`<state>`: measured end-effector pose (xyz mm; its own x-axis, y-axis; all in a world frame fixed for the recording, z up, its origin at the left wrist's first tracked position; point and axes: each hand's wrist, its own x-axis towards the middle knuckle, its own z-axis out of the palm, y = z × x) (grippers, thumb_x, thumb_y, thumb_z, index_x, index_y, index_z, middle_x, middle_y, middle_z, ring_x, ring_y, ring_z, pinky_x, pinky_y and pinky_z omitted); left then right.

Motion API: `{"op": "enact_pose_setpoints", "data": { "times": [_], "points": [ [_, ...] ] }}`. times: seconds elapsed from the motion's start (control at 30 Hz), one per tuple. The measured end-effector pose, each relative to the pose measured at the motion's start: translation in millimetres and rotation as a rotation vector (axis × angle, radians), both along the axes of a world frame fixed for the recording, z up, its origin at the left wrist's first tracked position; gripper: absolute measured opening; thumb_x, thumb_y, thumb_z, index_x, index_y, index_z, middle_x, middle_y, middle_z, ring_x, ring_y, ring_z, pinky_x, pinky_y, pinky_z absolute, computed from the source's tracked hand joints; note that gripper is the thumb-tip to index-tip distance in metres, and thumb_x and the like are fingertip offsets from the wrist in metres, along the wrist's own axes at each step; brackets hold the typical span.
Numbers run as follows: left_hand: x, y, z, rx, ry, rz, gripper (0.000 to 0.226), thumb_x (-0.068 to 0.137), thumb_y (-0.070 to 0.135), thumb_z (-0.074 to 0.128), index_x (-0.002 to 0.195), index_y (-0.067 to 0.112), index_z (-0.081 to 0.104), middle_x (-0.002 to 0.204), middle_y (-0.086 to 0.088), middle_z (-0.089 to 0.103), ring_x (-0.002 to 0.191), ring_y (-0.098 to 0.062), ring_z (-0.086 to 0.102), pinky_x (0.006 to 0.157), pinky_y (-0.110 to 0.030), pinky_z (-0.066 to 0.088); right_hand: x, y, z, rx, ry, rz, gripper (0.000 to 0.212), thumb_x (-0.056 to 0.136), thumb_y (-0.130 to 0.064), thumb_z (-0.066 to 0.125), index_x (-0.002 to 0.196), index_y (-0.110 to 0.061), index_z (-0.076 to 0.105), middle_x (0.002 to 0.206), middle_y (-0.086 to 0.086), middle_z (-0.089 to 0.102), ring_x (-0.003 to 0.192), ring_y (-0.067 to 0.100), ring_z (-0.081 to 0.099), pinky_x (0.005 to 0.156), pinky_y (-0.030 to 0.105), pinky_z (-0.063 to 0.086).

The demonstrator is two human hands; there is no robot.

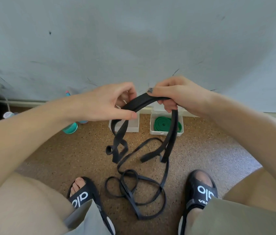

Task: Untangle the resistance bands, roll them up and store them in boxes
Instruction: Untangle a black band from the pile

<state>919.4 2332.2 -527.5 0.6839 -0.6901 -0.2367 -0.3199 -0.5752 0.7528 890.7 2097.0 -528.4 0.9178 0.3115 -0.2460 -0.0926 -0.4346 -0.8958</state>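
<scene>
Both hands hold the black resistance band (pixel 144 102) up between them: the left hand (pixel 106 102) pinches it between thumb and curled fingers, and the right hand (pixel 172 95) has its fingers wrapped round a doubled length of it. From the hands the band hangs down and lies in tangled loops on the speckled brown floor (pixel 201 150) between two feet in black slides. Farther off, against the wall, stand two clear boxes: the right box (pixel 152 131) holds a rolled green band (pixel 161 123), and the left box (pixel 133 126) sits partly hidden behind the left hand.
</scene>
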Motion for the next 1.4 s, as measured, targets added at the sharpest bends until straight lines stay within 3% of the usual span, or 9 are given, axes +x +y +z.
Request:
{"op": "enact_pose_setpoints", "data": {
  "times": [0.17,0.3,0.4,0.57,0.73,0.87,0.97,1.1,1.4],
  "points": [
    [-4.7,-4.6,2.8,0.063,-0.056,-0.06,0.018,0.088,0.025,0.076,0.095,0.024,0.06,0.093,0.007,0.07,0.085,-0.003,0.07,0.073,-0.025,0.059,0.3,-1.8,4.3,0.014,-0.027,-0.012,0.04,0.1,-0.026,0.064,0.063,-0.011,0.057,0.052,0.001,0.036,0.051,0.018,0.032,0.062,0.031,0.035],
    [-8.1,-9.2,-9.2,0.109,-0.152,-0.039,0.022,0.085,0.037,0.077,0.087,0.027,0.058,0.077,0.013,0.06,0.073,-0.007,0.06,0.067,-0.027,0.05,-2.4,-2.5,5.2,0.013,-0.047,-0.025,0.036,0.1,-0.024,0.063,0.069,-0.006,0.058,0.05,-0.002,0.038,0.055,0.019,0.035,0.07,0.037,0.037],
    [-8.6,-12.7,-15.3,0.14,-0.237,0.008,0.023,0.086,0.039,0.074,0.093,0.027,0.055,0.081,0.006,0.06,0.075,-0.015,0.06,0.067,-0.038,0.05,-3.5,-1.7,5.7,0.043,-0.057,-0.041,0.036,0.1,-0.023,0.063,0.068,-0.008,0.059,0.051,-0.002,0.038,0.059,0.023,0.034,0.072,0.038,0.036],
    [-11.6,-16.1,-13.3,0.148,-0.229,-0.002,0.019,0.097,0.036,0.06,0.099,0.03,0.042,0.082,0.007,0.07,0.076,-0.01,0.065,0.068,-0.033,0.051,-0.2,-5.9,5.6,0.098,-0.092,-0.096,0.048,0.099,-0.025,0.065,0.051,-0.024,0.058,0.054,0.003,0.038,0.059,0.023,0.034,0.066,0.033,0.038],
    [-12.1,-15.8,-11.3,0.13,-0.231,-0.015,0.013,0.101,0.035,0.055,0.095,0.027,0.046,0.082,0.01,0.074,0.075,-0.003,0.068,0.07,-0.039,0.056,0.3,-8.3,6.4,0.158,-0.075,-0.137,0.052,0.099,-0.022,0.064,0.048,-0.024,0.057,0.054,0.001,0.036,0.054,0.019,0.033,0.064,0.03,0.037],
    [-9.2,-13.2,-12.2,0.139,-0.248,0.025,0.018,0.097,0.04,0.058,0.102,0.029,0.045,0.08,0.009,0.071,0.069,-0.003,0.063,0.061,-0.031,0.046,0.2,-9.3,9.3,0.189,-0.081,-0.165,0.049,0.1,-0.021,0.063,0.052,-0.023,0.055,0.053,-0.002,0.037,0.053,0.018,0.033,0.064,0.03,0.037],
    [-9.5,-14.3,-13.0,0.189,-0.291,-0.006,0.022,0.098,0.038,0.057,0.108,0.025,0.043,0.082,0.004,0.069,0.072,-0.014,0.064,0.063,-0.037,0.05,1.3,-10.6,8.9,0.19,-0.086,-0.178,0.053,0.099,-0.02,0.063,0.047,-0.025,0.055,0.052,0.0,0.036,0.052,0.018,0.033,0.062,0.029,0.038],
    [-7.9,-14.4,-15.3,0.263,-0.348,-0.061,0.013,0.098,0.032,0.054,0.102,0.021,0.048,0.083,-0.003,0.066,0.073,-0.022,0.064,0.068,-0.048,0.053,0.5,-9.3,6.3,0.169,-0.096,-0.16,0.049,0.099,-0.022,0.064,0.051,-0.023,0.056,0.058,0.006,0.036,0.052,0.017,0.036,0.063,0.029,0.04],
    [1.8,-5.8,-28.2,0.398,-0.233,-0.064,0.017,0.101,0.032,0.05,0.102,0.016,0.053,0.081,-0.006,0.061,0.07,-0.023,0.056,0.063,-0.039,0.046,4.4,-14.3,8.6,0.192,-0.077,-0.235,0.044,0.098,-0.02,0.065,0.055,-0.019,0.056,0.053,0.0,0.038,0.051,0.017,0.033,0.067,0.033,0.039]
  ]
}}
